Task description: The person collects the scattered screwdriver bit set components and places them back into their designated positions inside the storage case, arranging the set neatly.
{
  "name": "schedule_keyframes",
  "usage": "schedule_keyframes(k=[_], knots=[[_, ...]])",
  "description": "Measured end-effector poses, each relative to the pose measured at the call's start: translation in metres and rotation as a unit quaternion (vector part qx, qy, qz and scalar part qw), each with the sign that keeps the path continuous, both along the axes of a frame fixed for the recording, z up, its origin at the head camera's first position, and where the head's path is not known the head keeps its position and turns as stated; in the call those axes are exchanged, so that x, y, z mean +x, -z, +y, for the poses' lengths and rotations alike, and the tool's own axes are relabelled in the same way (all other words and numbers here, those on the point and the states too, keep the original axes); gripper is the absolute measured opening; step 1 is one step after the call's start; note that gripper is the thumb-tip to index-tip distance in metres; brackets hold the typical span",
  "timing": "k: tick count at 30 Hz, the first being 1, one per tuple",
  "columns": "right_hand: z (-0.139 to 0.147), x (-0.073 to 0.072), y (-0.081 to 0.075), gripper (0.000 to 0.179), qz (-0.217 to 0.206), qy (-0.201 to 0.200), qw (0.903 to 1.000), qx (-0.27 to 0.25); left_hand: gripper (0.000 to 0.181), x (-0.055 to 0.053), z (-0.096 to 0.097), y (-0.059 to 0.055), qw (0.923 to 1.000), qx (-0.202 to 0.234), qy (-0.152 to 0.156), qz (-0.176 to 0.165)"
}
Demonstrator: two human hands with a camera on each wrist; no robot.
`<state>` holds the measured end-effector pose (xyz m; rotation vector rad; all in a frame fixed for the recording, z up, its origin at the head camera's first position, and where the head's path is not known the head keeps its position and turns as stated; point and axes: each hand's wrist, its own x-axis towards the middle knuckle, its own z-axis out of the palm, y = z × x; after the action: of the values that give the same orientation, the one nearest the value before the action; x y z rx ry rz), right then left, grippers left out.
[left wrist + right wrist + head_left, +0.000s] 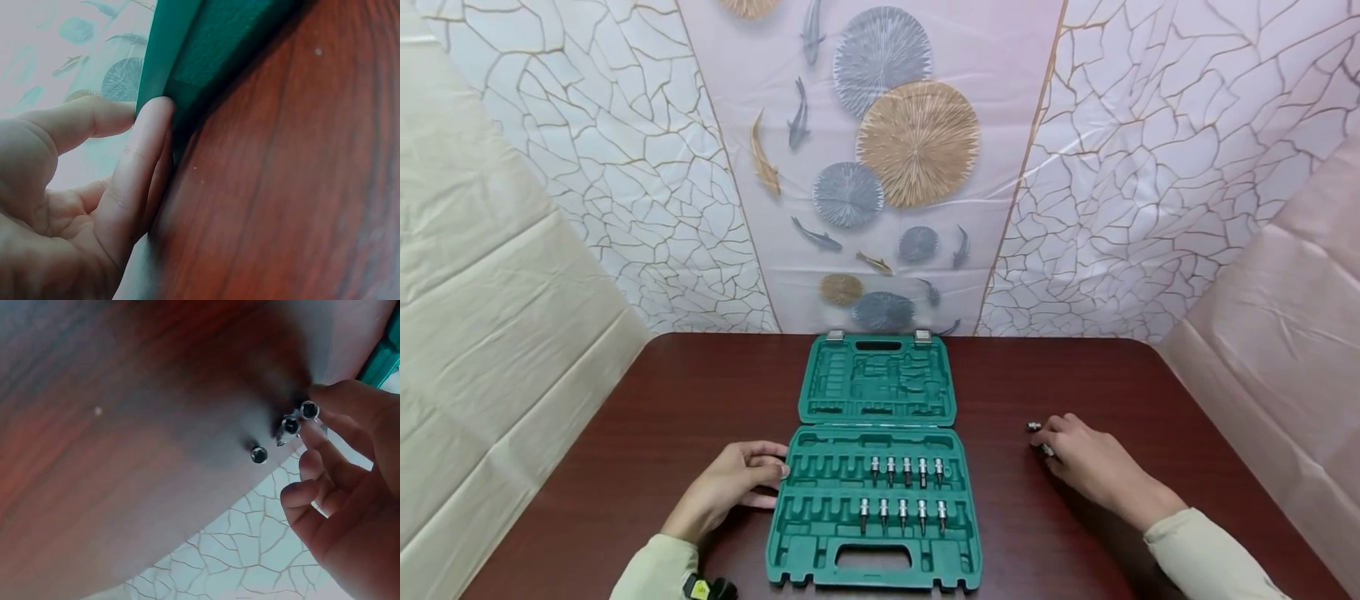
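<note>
A green plastic socket case (875,517) lies open, with two rows of silver bit sockets (922,472) in the right part of its lower half. My left hand (730,485) holds the case's left wall, thumb at the rim; the left wrist view shows my fingers (134,169) against its green side (206,56). To the right of the case, my right hand (1093,462) is low over the table, thumb and finger pinching a bit socket (309,410). Close beside it is another bit socket (289,429), and a third socket (259,455) stands a little apart.
The case's lid half (880,375), with its moulded slots, lies flat toward the back of the dark red-brown table (722,383). A patterned cloth backdrop (880,275) rises behind the table's far edge, and pale fabric walls (1292,275) flank both sides.
</note>
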<state>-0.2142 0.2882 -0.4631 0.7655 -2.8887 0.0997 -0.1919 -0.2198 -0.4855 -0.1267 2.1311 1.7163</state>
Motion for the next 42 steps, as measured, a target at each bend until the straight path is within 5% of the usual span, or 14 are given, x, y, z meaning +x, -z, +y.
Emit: schedule_keyframes(k=[12, 17, 28, 34, 42], knots=[[0.0, -0.006, 0.007, 0.021, 0.144, -0.115, 0.9826, 0.022, 0.047, 0.001, 0.0, 0.0, 1.0, 0.008, -0.002, 0.0], [-0.007, -0.008, 0.011, 0.022, 0.17, -0.125, 0.9767, 0.035, 0.047, 0.001, -0.001, 0.001, 1.0, 0.007, -0.002, 0.0], [-0.021, 0.001, -0.001, 0.018, 0.113, -0.076, 0.9901, -0.031, 0.048, -0.002, -0.002, 0.002, 1.0, -0.002, 0.002, -0.005], [-0.041, 0.011, -0.017, 0.009, 0.066, -0.054, 0.992, -0.093, 0.049, -0.002, -0.002, 0.002, 1.0, 0.001, 0.0, -0.004], [-0.066, 0.022, -0.038, 0.007, 0.003, 0.002, 0.994, -0.11, 0.045, -0.001, -0.001, 0.001, 0.9999, 0.01, -0.005, -0.002]])
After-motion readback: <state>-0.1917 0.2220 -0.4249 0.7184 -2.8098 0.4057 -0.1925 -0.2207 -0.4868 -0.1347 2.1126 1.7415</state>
